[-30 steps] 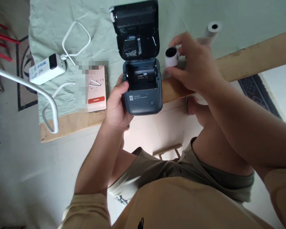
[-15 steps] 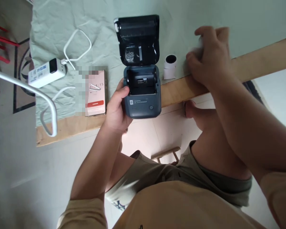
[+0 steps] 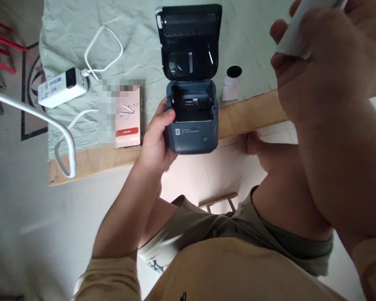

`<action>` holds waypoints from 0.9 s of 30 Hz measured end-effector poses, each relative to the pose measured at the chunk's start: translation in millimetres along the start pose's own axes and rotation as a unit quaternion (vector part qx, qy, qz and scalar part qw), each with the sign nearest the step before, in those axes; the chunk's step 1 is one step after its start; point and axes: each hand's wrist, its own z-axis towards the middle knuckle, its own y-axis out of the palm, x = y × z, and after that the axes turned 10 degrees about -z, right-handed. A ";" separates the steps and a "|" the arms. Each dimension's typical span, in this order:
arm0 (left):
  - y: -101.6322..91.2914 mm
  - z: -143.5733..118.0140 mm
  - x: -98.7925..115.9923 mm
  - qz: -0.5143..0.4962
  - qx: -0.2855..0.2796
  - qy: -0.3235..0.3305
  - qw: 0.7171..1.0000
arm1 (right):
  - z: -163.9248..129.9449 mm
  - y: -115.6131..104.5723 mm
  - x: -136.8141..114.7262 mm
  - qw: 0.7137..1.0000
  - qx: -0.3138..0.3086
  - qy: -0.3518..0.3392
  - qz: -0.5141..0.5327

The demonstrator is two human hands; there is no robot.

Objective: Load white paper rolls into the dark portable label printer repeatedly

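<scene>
Since the earlier frame, the long white paper roll [image 3: 296, 29] has been lifted to 1 o'clock, gripped by the right hand [image 3: 326, 67], while the dark-grey open-lidded label printer [image 3: 191, 117] is clasped by the left hand [image 3: 156, 142] on the green-clothed wooden tabletop [image 3: 250, 115] above a pale tiled floor [image 3: 25, 225].

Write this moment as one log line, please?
left hand: grips open printer | right hand: holds white paper roll raised | small roll: upright on cloth

A pale tiled floor [image 3: 34, 234] was seen below. The wooden surface [image 3: 90, 161] was covered by a wrinkled green cloth [image 3: 138, 50].
</scene>
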 end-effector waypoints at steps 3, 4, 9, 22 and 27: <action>3.9 0.0 0.4 0.026 -0.005 0.001 1.000 | -21.6 21.1 -26.4 0.965 0.113 -0.184 -0.150; 5.0 0.0 0.4 0.034 -0.007 0.007 0.999 | -28.3 28.7 -34.5 0.943 0.065 -0.230 -0.232; 6.3 0.0 0.3 0.060 0.002 0.013 0.998 | -41.1 57.6 -50.2 0.914 -0.061 -0.225 -0.332; 4.6 1.2 2.0 -0.014 0.023 0.009 1.000 | -49.4 60.4 -48.2 0.885 -0.092 -0.279 -0.360; -0.4 -3.4 -0.3 0.032 0.005 0.016 0.999 | -50.9 56.8 -51.4 0.911 -0.133 -0.285 -0.265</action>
